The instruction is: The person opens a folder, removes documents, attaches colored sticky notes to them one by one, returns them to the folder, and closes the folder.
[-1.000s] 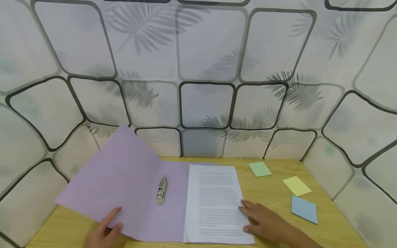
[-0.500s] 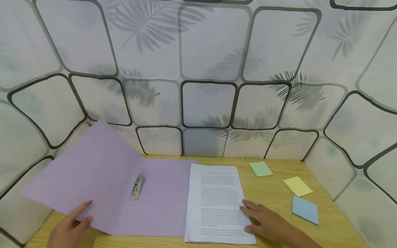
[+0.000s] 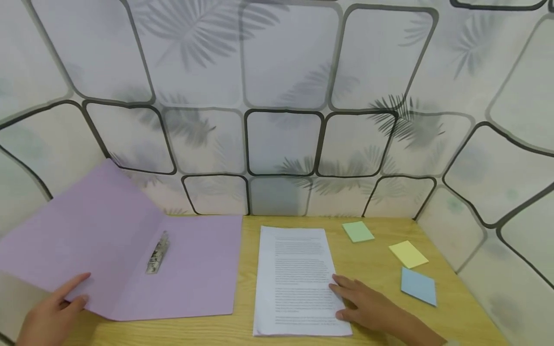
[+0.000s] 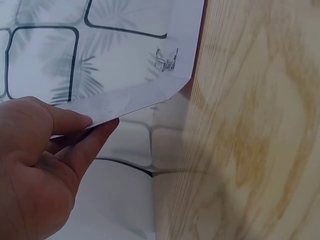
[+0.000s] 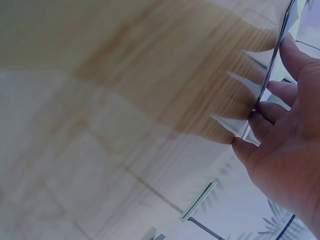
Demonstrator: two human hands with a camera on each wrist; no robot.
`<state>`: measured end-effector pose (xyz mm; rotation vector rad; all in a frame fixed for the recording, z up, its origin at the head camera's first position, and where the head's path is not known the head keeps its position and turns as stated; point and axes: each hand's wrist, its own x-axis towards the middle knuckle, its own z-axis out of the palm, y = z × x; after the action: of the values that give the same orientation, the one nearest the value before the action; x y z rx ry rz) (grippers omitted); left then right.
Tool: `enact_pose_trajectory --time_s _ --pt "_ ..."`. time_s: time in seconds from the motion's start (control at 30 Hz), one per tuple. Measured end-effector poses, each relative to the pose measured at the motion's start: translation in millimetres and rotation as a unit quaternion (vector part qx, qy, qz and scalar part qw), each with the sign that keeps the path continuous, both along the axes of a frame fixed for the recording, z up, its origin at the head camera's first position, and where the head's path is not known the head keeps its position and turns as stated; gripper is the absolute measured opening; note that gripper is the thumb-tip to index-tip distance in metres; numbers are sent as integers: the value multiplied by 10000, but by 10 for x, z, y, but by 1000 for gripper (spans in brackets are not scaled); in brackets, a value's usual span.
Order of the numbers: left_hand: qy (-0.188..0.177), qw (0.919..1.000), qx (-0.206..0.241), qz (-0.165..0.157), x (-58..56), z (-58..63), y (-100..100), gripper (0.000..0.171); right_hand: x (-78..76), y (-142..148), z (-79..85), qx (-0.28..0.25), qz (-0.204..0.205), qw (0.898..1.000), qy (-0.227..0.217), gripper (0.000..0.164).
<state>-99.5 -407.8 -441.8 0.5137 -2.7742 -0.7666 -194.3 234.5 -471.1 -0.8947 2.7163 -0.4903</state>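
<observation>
An open purple folder (image 3: 201, 274) lies at the left, its front cover raised at a slant. A metal lever clip (image 3: 157, 253) is fixed inside it, near the fold. My left hand (image 3: 49, 315) pinches the cover's near edge between thumb and fingers; the left wrist view shows the cover (image 4: 130, 97) held above the table. To the folder's right, with a strip of table between, sits a stack of printed paper (image 3: 298, 283). My right hand (image 3: 368, 305) rests at the stack's right edge, fingers extended, fingertips touching that edge in the right wrist view.
Three sticky note pads lie to the right of the paper: green (image 3: 358, 231), yellow (image 3: 409, 254) and blue (image 3: 418, 287). The wooden table (image 3: 207, 331) meets a patterned wall (image 3: 281, 144) at its back and sides.
My left hand has drawn the purple folder leftward, out from under the paper stack, so bare table shows between them. The right hand has stayed at the paper's edge.
</observation>
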Motion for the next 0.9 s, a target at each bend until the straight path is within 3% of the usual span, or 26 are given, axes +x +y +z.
enact_pose_trajectory --time_s 0.47,0.53,0.9 --pt "651 9974 -302 83 -15 -62 -191 47 -14 -21 17 40 -136 9996 -253 77" --pt "701 9971 -289 118 9 -65 -197 56 -12 -19 26 15 -114 9996 -247 77" --pt "97 9995 113 283 -12 12 -271 51 -17 2 -5 -19 -83 9998 -205 77"
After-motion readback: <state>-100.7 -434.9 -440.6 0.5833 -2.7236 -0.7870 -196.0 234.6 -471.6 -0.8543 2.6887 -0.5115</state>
